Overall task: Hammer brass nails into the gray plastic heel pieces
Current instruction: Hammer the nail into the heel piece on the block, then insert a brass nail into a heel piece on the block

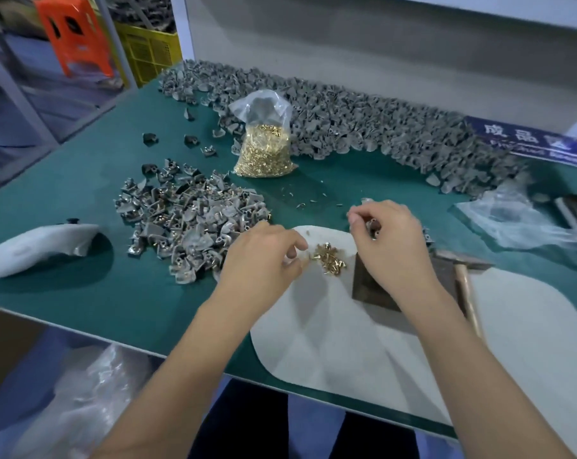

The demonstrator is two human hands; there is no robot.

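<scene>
1. Brass nails (329,259) lie in a small loose heap on the white pad (346,342), which serves as landmark; a bag of nails (264,154) stands behind the pad.
2. Progress, judged: a nailed pile (187,220) sits left of the pad; a far larger bank of gray heel pieces (363,127) behind it remains, so most work is outstanding.
3. Right hand (393,240), over the pad's far edge, has fingers curled around a heel piece (374,226).
4. Left hand (264,256), at the pad's left edge, has fingers narrowly pinched just beside the heap; whether a nail is held cannot be told.
5. Hammer (465,286) lies idle on the pad's right, beside the metal block (366,286).
</scene>
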